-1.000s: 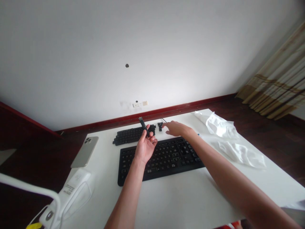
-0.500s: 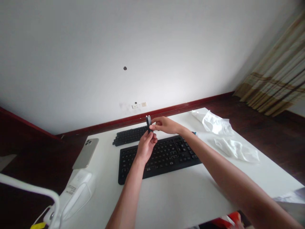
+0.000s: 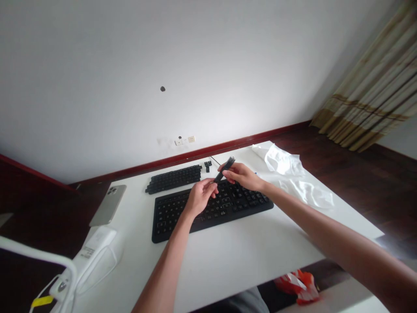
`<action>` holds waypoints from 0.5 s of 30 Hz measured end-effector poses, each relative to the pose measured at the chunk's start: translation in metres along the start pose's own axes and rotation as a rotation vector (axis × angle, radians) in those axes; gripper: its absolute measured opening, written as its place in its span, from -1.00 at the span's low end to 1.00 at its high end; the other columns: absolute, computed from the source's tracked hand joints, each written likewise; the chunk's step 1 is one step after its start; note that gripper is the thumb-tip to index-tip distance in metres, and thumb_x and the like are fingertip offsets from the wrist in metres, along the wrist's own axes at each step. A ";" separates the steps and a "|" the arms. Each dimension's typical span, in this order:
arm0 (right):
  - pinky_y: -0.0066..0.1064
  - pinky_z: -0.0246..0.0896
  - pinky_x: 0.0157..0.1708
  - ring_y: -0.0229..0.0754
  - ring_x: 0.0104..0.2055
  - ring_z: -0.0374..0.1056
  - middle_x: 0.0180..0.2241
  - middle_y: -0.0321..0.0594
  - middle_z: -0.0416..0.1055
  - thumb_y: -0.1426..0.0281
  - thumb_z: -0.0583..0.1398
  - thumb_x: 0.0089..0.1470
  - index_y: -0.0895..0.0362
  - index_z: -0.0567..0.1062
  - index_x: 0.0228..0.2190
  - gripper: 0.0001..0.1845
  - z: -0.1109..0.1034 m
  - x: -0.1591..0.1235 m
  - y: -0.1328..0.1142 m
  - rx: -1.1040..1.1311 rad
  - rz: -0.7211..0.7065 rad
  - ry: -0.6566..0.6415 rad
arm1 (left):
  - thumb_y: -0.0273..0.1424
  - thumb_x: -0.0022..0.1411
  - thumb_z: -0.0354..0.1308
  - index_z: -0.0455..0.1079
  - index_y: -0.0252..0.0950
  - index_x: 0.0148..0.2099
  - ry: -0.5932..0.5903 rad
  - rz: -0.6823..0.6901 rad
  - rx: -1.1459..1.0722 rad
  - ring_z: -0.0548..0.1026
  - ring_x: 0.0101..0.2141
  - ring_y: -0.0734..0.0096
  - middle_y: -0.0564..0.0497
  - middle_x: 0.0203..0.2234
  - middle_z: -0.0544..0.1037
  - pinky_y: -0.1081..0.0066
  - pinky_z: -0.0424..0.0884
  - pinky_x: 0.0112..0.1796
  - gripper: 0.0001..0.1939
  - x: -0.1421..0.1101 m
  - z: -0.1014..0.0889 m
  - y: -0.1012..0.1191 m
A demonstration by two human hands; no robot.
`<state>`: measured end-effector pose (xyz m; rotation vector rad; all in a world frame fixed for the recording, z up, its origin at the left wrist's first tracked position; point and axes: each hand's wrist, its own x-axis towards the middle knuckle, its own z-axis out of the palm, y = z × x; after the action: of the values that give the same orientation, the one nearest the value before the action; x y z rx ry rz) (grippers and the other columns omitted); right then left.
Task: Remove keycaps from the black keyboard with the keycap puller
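Between my two hands is a slim black bar-shaped piece (image 3: pixel 223 168), tilted up to the right, with pale bits at its upper end; its exact kind is unclear. The fingers of my left hand (image 3: pixel 201 196) pinch its lower end. Higher up, my right hand (image 3: pixel 240 174) grips it between thumb and fingers. Beneath both hands lies a black keyboard (image 3: pixel 176 217), partly covered by them. Rows of loose black keycaps (image 3: pixel 176 179) lie behind the keyboard, with several more keycaps (image 3: pixel 207 166) to their right.
On the white table (image 3: pixel 228 256), a phone (image 3: pixel 109 205) lies face down at the left, near a white power strip (image 3: pixel 93 250) with cables. Crumpled clear plastic (image 3: pixel 285 160) rests at the right. A white curved tube (image 3: pixel 39 255) crosses the lower left. Wall sockets (image 3: pixel 185 141) sit beyond.
The black piece has gone from upright to tilted rightward. My hands have shifted right in the view, uncovering the loose keycaps behind. The whole view has shifted slightly.
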<state>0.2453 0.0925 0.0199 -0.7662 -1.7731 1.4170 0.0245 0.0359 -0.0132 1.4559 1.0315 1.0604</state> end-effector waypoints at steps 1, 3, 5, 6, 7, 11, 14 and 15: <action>-0.38 0.22 -0.42 -0.25 -0.45 0.25 -0.49 -0.34 0.32 -0.03 0.32 0.22 0.19 0.54 -0.08 -0.47 -0.001 -0.005 0.003 0.011 0.001 0.025 | -0.06 0.39 0.25 0.55 -0.34 0.02 -0.013 -0.004 0.019 0.47 -0.45 0.45 0.01 -0.41 0.57 0.44 0.40 -0.34 -0.57 -0.001 0.002 0.000; -0.35 0.31 -0.36 -0.19 -0.37 0.37 -0.39 -0.23 0.45 -0.03 0.32 0.22 0.18 0.55 -0.08 -0.47 -0.002 -0.014 0.009 0.014 0.005 0.080 | -0.10 0.40 0.24 0.56 -0.34 -0.01 -0.019 -0.022 0.064 0.46 -0.47 0.46 0.00 -0.41 0.59 0.46 0.38 -0.36 -0.61 -0.003 0.005 0.001; -0.32 0.36 -0.32 -0.13 -0.30 0.44 -0.29 -0.15 0.53 -0.04 0.32 0.22 0.17 0.55 -0.07 -0.47 -0.002 -0.020 0.013 0.004 0.004 0.123 | -0.10 0.41 0.22 0.58 -0.34 -0.09 -0.001 -0.046 0.116 0.45 -0.52 0.49 -0.01 -0.41 0.61 0.48 0.35 -0.42 -0.63 -0.005 0.008 0.002; -0.31 0.38 -0.31 -0.12 -0.28 0.46 -0.26 -0.13 0.54 -0.04 0.31 0.23 0.16 0.55 -0.06 -0.47 -0.002 -0.023 0.015 -0.002 0.001 0.133 | -0.10 0.42 0.21 0.59 -0.34 -0.11 0.012 -0.055 0.137 0.45 -0.54 0.50 -0.01 -0.41 0.61 0.49 0.33 -0.45 -0.63 -0.006 0.009 0.003; -0.31 0.39 -0.30 -0.11 -0.28 0.47 -0.25 -0.13 0.54 -0.04 0.31 0.23 0.15 0.55 -0.05 -0.47 -0.002 -0.024 0.015 -0.008 -0.004 0.138 | -0.09 0.42 0.20 0.59 -0.33 -0.12 0.022 -0.061 0.152 0.44 -0.55 0.52 -0.01 -0.41 0.62 0.50 0.32 -0.47 -0.62 -0.007 0.011 0.003; -0.30 0.38 -0.29 -0.12 -0.29 0.46 -0.30 -0.18 0.52 -0.01 0.30 0.26 0.14 0.55 -0.06 -0.52 -0.003 -0.026 0.015 -0.009 -0.019 0.120 | -0.08 0.45 0.17 0.61 -0.33 -0.13 0.039 -0.060 0.183 0.42 -0.60 0.55 0.02 -0.43 0.59 0.52 0.29 -0.52 -0.60 -0.008 0.014 0.005; -0.31 0.36 -0.30 -0.13 -0.32 0.44 -0.37 -0.21 0.50 0.00 0.30 0.27 0.14 0.55 -0.09 -0.54 -0.004 -0.026 0.015 0.007 -0.018 0.103 | -0.09 0.46 0.15 0.61 -0.33 -0.13 0.046 -0.072 0.191 0.39 -0.64 0.57 0.02 -0.44 0.58 0.53 0.26 -0.57 -0.60 -0.010 0.015 0.006; -0.31 0.36 -0.30 -0.13 -0.32 0.44 -0.37 -0.21 0.50 0.00 0.30 0.27 0.14 0.56 -0.10 -0.55 -0.005 -0.026 0.016 0.007 -0.017 0.103 | -0.10 0.46 0.15 0.61 -0.33 -0.12 0.048 -0.077 0.189 0.38 -0.66 0.58 0.02 -0.44 0.59 0.53 0.25 -0.58 -0.60 -0.010 0.015 0.006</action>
<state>0.2637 0.0773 0.0006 -0.8041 -1.6913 1.3482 0.0372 0.0215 -0.0094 1.5342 1.2401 0.9675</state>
